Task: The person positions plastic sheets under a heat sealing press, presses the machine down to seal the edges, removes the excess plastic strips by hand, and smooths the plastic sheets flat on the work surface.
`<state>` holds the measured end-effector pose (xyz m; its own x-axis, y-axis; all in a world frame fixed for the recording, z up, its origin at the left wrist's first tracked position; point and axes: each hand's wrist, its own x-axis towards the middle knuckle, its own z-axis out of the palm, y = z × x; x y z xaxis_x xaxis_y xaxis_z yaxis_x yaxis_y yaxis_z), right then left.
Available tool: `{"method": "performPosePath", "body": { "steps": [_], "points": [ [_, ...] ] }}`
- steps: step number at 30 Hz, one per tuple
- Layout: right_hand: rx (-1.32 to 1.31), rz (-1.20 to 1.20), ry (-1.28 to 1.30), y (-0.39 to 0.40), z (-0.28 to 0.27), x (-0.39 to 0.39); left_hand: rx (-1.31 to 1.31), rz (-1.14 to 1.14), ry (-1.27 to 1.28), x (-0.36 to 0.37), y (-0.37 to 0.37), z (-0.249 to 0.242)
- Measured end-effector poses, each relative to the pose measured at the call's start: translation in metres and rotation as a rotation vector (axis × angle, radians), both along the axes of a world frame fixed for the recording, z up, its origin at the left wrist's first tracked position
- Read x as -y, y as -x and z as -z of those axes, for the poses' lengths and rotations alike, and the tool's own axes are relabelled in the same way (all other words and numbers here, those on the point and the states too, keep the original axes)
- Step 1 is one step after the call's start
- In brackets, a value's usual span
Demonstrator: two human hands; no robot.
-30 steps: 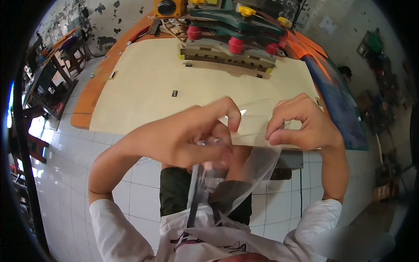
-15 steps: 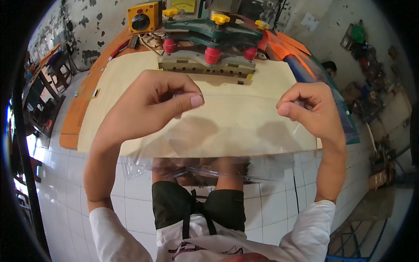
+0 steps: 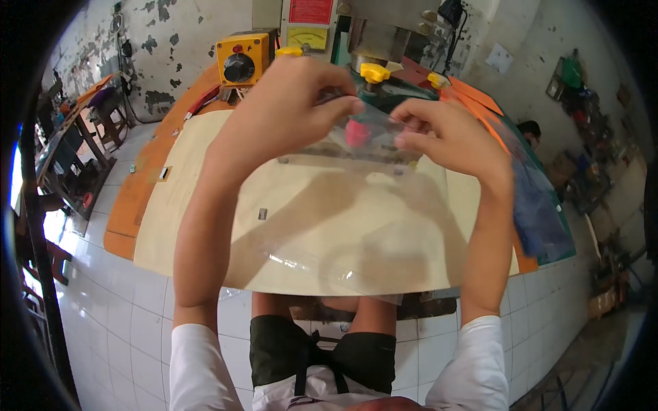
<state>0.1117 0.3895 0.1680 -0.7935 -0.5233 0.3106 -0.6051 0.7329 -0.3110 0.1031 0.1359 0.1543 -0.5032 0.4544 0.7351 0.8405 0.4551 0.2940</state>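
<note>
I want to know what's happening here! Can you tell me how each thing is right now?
Clear plastic sheet: held up, spread out, hanging over the board.
Left hand: fingers pinching the sheet's top edge.
Right hand: fingers pinching the same edge.
Beige board: lying flat.
Machine: behind the hands, partly hidden.

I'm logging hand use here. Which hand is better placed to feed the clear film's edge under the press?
Probably the right hand: it pinches the clear plastic sheet nearer the press head; the left hand grips farther left.

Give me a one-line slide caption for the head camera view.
Both hands, left hand and right hand, pinch a clear plastic sheet above a beige worktable.
</note>
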Motion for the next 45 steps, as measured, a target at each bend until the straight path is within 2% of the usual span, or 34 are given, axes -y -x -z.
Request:
{"method": "performPosePath", "body": {
  "steps": [2,5,6,8,9,11,14,19,27,31,33,37,39,45],
  "points": [
    [0.013,0.008,-0.016,0.01,-0.001,0.016,-0.007,0.008,0.01,-0.008,0.008,-0.003],
    [0.233,-0.205,0.354,0.026,0.006,0.028,0.006,-0.033,-0.032,-0.01,0.019,-0.002],
    [0.231,-0.211,0.357,0.029,0.006,0.029,0.004,-0.037,-0.029,-0.008,0.02,-0.003],
    [0.305,-0.177,0.358,0.031,0.004,0.029,0.201,-0.071,0.048,0.002,0.017,-0.008],
    [0.313,-0.182,0.359,0.029,0.0,0.029,0.208,-0.077,0.049,0.007,0.02,-0.009],
    [0.341,-0.082,0.307,0.022,-0.005,0.024,0.411,0.036,0.065,0.02,0.023,-0.009],
    [0.269,-0.202,0.3,0.019,-0.002,0.005,0.494,0.048,0.14,0.036,0.01,-0.021],
    [0.314,-0.274,0.274,0.011,-0.008,-0.002,0.45,0.092,0.185,0.046,0.006,-0.025],
    [0.316,-0.384,0.383,0.006,-0.002,0.017,0.491,0.148,0.065,0.045,-0.002,-0.027],
    [0.349,-0.343,0.41,0.003,-0.005,0.018,0.527,0.162,0.042,0.048,-0.003,-0.027],
    [0.415,-0.292,0.45,0.001,-0.006,0.019,0.43,0.232,0.0,0.05,0.001,-0.019],
    [0.381,-0.294,0.425,-0.001,-0.008,0.019,0.461,0.206,0.028,0.05,-0.001,-0.023],
    [0.384,-0.293,0.434,-0.001,-0.008,0.019,0.619,0.11,0.041,0.048,-0.006,-0.029],
    [0.384,-0.307,0.445,-0.001,-0.007,0.018,0.592,0.114,0.006,0.043,-0.006,-0.028]
  ]
}}
